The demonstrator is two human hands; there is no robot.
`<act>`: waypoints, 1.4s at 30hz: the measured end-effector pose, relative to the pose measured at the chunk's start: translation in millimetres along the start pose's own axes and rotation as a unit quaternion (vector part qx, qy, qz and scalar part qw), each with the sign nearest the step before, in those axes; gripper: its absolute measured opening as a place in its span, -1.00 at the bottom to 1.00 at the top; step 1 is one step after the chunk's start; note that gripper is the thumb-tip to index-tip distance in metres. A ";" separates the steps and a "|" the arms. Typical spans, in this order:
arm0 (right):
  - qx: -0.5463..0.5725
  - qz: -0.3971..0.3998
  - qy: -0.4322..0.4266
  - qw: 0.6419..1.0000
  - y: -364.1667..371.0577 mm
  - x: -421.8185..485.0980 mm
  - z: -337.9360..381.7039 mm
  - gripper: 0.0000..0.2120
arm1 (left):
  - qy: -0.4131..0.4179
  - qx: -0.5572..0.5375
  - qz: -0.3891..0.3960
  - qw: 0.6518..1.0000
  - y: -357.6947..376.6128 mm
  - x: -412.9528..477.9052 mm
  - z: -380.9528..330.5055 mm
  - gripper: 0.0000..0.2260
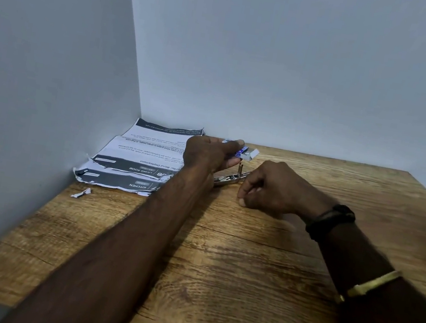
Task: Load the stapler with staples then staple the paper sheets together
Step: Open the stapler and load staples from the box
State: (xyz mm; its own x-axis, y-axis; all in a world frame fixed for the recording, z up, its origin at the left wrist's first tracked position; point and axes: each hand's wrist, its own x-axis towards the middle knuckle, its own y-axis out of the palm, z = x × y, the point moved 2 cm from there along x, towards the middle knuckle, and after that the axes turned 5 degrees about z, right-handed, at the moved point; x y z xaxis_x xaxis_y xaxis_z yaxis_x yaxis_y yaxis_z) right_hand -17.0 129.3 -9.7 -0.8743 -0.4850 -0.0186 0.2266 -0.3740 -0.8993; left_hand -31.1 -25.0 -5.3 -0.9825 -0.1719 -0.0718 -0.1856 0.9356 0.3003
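My left hand (209, 153) holds a small blue and white staple box (243, 153) with its flap open, a little above the table. Below it a metal stapler (228, 179) lies on the wooden table (218, 260), its top swung open and a part standing upright. My right hand (269, 188) rests on the table just right of the stapler, fingers curled and pinched together; whether staples are between them is hidden. Printed paper sheets (137, 155) lie in the far left corner, partly under my left forearm.
Grey walls close the table on the left and at the back. A small torn paper scrap (81, 193) lies near the left edge in front of the sheets. My right wrist wears a black band (331, 219) and a gold bracelet (371, 284).
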 end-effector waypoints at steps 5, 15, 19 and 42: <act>-0.009 -0.070 -0.018 0.997 -12.5 -5.3 -1.9 -0.93 | -0.001 0.005 -0.006 1.000 -1.2 -0.8 -0.9 -0.71; 0.051 -0.269 -0.021 0.962 -39.1 -14.3 -0.3 -0.95 | -0.040 0.049 0.046 0.997 8.0 -11.5 3.4 -0.80; 0.055 -0.209 0.004 0.976 -38.4 -13.2 -3.3 -0.96 | -0.049 0.047 0.048 0.997 8.5 -13.5 3.9 -0.78; 0.231 -0.203 -0.035 0.951 -36.0 -14.2 -13.2 -0.95 | -0.038 0.020 0.060 0.997 7.7 -11.4 0.4 -0.82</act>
State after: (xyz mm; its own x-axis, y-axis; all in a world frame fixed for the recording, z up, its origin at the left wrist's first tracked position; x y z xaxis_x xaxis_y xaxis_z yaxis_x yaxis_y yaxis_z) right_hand -18.4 160.1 17.2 -0.9033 -0.2722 0.3317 0.0561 -0.8414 -0.5376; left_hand -21.3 -15.7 -2.6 -0.9932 -0.0362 -0.1104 -0.0653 0.9598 0.2728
